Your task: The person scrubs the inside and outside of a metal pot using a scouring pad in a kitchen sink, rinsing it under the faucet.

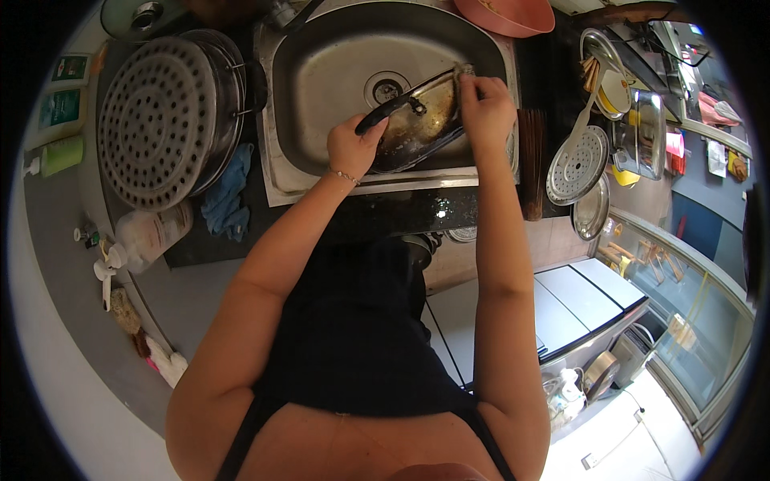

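A soot-stained metal pan [427, 117] with a black loop handle [385, 113] is tilted over the right side of the stainless steel sink [337, 78]. My left hand [355, 144] grips the pan at the left end of that handle, thumb against its side. At the pan's far right edge, my right hand [488, 114] pinches a greyish scouring pad [463, 71], most of it hidden by the fingers. Brown and black scorch marks cover the pan's visible surface. The sink drain [387, 89] shows just beyond the handle.
Left of the sink stand a large steamer pot [159, 120], a blue cloth [228, 195] and a plastic pump bottle [153, 234]. A pink basin [508, 15] sits behind. A bamboo brush [532, 162] lies right, near a hanging perforated skimmer [577, 165].
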A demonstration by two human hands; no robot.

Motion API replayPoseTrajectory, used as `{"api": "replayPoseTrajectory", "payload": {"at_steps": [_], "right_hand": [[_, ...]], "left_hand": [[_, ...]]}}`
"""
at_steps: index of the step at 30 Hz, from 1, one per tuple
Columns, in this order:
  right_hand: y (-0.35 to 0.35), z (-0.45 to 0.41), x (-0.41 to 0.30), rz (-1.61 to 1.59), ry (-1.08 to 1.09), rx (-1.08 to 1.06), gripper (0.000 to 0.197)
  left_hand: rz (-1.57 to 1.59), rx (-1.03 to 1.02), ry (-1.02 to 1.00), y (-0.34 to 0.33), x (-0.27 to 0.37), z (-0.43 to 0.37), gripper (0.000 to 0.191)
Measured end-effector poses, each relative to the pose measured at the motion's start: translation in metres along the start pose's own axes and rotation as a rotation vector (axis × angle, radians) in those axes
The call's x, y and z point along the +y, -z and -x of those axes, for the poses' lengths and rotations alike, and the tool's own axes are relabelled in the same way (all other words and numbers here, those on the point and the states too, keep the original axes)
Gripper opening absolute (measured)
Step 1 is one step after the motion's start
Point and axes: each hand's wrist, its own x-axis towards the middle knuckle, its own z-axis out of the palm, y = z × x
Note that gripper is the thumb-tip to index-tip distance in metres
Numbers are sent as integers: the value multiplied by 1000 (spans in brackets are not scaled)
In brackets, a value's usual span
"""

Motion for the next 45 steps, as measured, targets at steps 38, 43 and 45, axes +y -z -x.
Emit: {"api": "replayPoseTrajectory", "payload": {"at_steps": [38,43,45], "right_hand": [[-23,-59,27,-453,45,-946,24],[-14,-55,73,-592,-134,-936,24],[-18,-61,60,-554,-53,-961,21]], "left_hand": [[206,-231,32,2,-13,-54,38],[70,-241,29,18,-1,-61,37],[113,-245,1,19,-6,-63,37]]}}
